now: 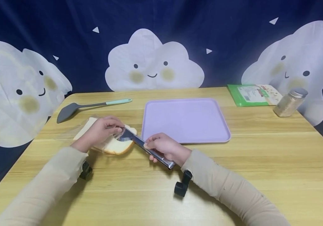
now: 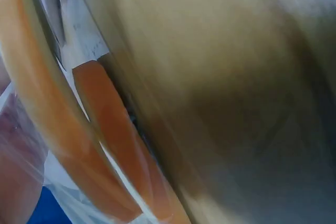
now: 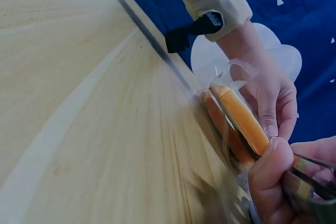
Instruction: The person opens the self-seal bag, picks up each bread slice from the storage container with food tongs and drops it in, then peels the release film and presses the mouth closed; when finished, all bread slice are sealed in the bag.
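Note:
White sliced bread (image 1: 121,147) with a brown crust lies partly inside a clear plastic bag (image 1: 72,133) on the left of the table. In the left wrist view, two crust edges (image 2: 55,121) run one beside the other under the film. My left hand (image 1: 100,130) is over the bread and pinches the bag near its opening. Metal tongs (image 1: 139,142) are gripped in my right hand (image 1: 164,146), thumb on top. Their far end reaches the bread beneath the left fingertips; whether the tips clamp a slice, I cannot tell.
A lilac tray (image 1: 187,138) lies right of the bread. Behind the bread is a spatula (image 1: 89,105) with a mint handle. Toward the back right are a green packet (image 1: 247,95) and a glass jar (image 1: 289,102) with a metal lid.

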Action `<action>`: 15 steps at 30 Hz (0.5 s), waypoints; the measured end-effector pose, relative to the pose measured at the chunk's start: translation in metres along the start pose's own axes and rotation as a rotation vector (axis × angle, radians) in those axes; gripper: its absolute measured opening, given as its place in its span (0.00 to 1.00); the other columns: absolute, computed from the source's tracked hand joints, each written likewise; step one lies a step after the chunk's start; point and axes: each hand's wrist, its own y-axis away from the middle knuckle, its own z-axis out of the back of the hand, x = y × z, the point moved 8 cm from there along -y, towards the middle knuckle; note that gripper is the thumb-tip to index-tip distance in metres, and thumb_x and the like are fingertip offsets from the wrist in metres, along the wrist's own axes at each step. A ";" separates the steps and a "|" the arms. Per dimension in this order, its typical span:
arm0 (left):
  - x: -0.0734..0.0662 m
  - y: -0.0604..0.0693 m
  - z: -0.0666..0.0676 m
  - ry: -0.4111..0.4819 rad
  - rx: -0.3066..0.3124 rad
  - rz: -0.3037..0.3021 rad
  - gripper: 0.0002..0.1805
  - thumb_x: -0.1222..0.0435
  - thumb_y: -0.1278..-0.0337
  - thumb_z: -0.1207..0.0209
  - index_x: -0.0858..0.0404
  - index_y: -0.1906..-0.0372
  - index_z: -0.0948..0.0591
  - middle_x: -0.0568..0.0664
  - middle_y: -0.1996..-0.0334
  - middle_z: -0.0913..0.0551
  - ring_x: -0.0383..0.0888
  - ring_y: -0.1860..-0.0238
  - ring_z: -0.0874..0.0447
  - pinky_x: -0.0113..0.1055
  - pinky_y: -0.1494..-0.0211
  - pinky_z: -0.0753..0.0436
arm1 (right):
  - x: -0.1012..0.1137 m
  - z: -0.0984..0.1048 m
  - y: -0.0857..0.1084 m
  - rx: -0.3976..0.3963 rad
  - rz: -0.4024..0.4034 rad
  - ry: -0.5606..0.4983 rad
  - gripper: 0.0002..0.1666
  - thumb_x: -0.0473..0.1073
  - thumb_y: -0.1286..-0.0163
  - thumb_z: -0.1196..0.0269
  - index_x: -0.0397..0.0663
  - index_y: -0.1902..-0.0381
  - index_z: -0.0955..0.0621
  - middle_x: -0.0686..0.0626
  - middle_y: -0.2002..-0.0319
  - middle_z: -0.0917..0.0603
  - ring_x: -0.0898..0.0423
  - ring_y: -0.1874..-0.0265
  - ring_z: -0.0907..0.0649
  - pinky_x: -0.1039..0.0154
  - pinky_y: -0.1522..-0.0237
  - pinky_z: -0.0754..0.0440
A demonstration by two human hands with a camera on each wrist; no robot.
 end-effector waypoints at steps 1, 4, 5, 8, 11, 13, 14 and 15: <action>0.001 -0.001 0.000 -0.002 -0.014 0.000 0.05 0.71 0.46 0.39 0.66 0.64 0.16 0.56 0.59 0.19 0.48 0.58 0.22 0.31 0.57 0.23 | 0.000 0.000 0.000 -0.002 -0.002 -0.002 0.13 0.33 0.34 0.47 0.28 0.55 0.28 0.45 0.78 0.27 0.59 0.89 0.26 0.71 0.86 0.26; 0.003 -0.003 -0.001 -0.002 -0.042 0.000 0.03 0.73 0.47 0.39 0.65 0.69 0.16 0.54 0.63 0.18 0.44 0.63 0.22 0.26 0.62 0.23 | -0.001 -0.001 0.001 -0.003 -0.006 -0.001 0.14 0.33 0.35 0.47 0.28 0.54 0.29 0.45 0.78 0.27 0.59 0.89 0.26 0.71 0.87 0.26; 0.003 -0.003 -0.001 -0.004 -0.047 -0.003 0.03 0.73 0.46 0.40 0.65 0.70 0.17 0.54 0.64 0.18 0.44 0.64 0.22 0.26 0.63 0.23 | -0.002 -0.001 0.001 -0.003 -0.010 0.000 0.14 0.32 0.35 0.47 0.28 0.54 0.29 0.45 0.78 0.27 0.59 0.89 0.26 0.71 0.87 0.26; 0.005 -0.002 -0.001 -0.002 -0.065 0.011 0.03 0.72 0.44 0.41 0.65 0.70 0.18 0.53 0.65 0.19 0.43 0.65 0.22 0.29 0.63 0.22 | -0.003 -0.002 0.001 -0.002 -0.018 0.002 0.14 0.32 0.35 0.47 0.27 0.53 0.29 0.45 0.78 0.27 0.59 0.89 0.26 0.71 0.87 0.26; 0.010 0.001 0.002 0.009 -0.102 0.065 0.05 0.68 0.41 0.42 0.64 0.68 0.18 0.54 0.64 0.18 0.43 0.63 0.23 0.32 0.59 0.23 | -0.003 -0.005 0.001 0.006 -0.027 0.006 0.14 0.32 0.35 0.47 0.28 0.53 0.29 0.45 0.79 0.27 0.59 0.89 0.26 0.71 0.86 0.26; 0.014 0.004 0.006 0.047 -0.137 0.115 0.07 0.65 0.39 0.44 0.65 0.65 0.18 0.55 0.63 0.18 0.42 0.62 0.24 0.34 0.56 0.24 | -0.004 -0.006 0.001 0.012 -0.039 0.005 0.13 0.32 0.35 0.47 0.28 0.54 0.28 0.45 0.79 0.27 0.59 0.88 0.26 0.71 0.86 0.26; 0.016 0.005 0.007 0.061 -0.157 0.135 0.08 0.64 0.39 0.44 0.65 0.64 0.19 0.55 0.63 0.17 0.40 0.61 0.24 0.34 0.55 0.25 | -0.005 -0.007 0.001 0.015 -0.048 0.000 0.13 0.32 0.35 0.47 0.28 0.54 0.28 0.45 0.79 0.27 0.60 0.89 0.26 0.72 0.86 0.26; 0.016 0.006 0.009 0.072 -0.177 0.145 0.08 0.64 0.38 0.44 0.66 0.63 0.19 0.56 0.62 0.17 0.39 0.61 0.24 0.33 0.54 0.25 | -0.005 -0.008 0.001 0.017 -0.055 -0.004 0.13 0.32 0.35 0.47 0.28 0.55 0.28 0.45 0.79 0.27 0.60 0.89 0.26 0.72 0.86 0.26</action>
